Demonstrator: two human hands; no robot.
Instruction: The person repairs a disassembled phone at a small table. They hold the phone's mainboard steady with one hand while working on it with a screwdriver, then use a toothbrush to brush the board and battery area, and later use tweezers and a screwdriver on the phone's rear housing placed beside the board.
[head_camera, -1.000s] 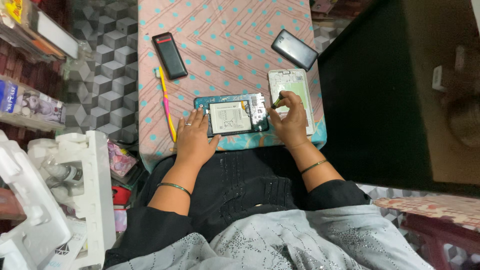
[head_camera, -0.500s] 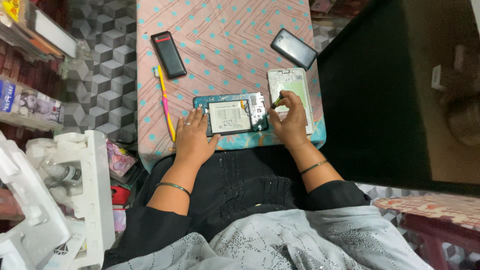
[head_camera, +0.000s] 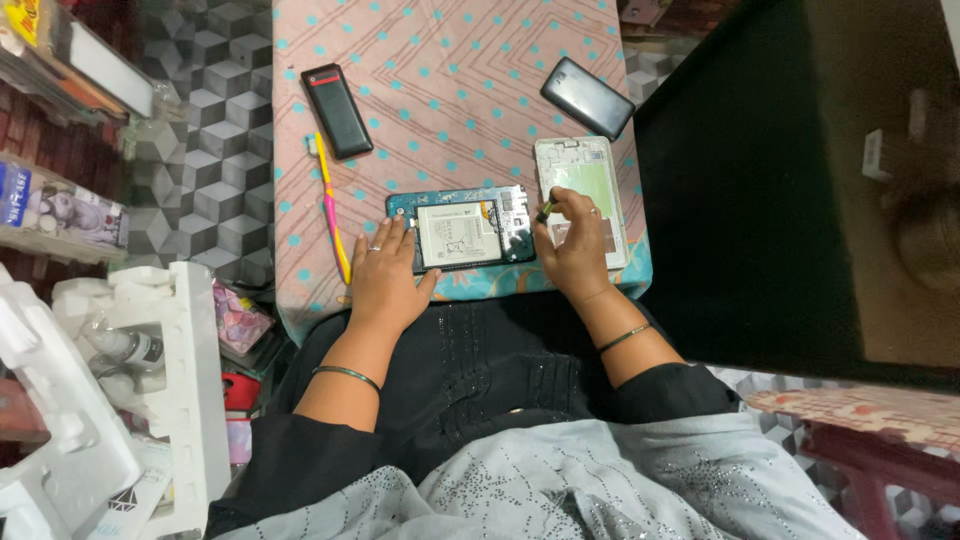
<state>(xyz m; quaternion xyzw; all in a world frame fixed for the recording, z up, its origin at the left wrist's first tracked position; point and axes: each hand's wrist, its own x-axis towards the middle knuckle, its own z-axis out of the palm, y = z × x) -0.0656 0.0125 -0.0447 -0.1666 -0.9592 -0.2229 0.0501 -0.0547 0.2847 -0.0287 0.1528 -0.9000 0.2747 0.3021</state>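
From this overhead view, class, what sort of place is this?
Probably a small home phone-repair spot: an opened phone with its battery exposed, its removed back cover, and two more handsets on a patterned cloth-covered table.

The person wears black sleeves pushed up to just below the elbows and black trousers with rows of small shiny studs down the front. A light grey garment, speckled with tiny glittering dots in wavy lines, covers the chest at the bottom of the view. A thin dark bangle circles each wrist. The left hand (head_camera: 385, 275) bears a ring on one finger; the right hand (head_camera: 572, 250) also shows a ring.
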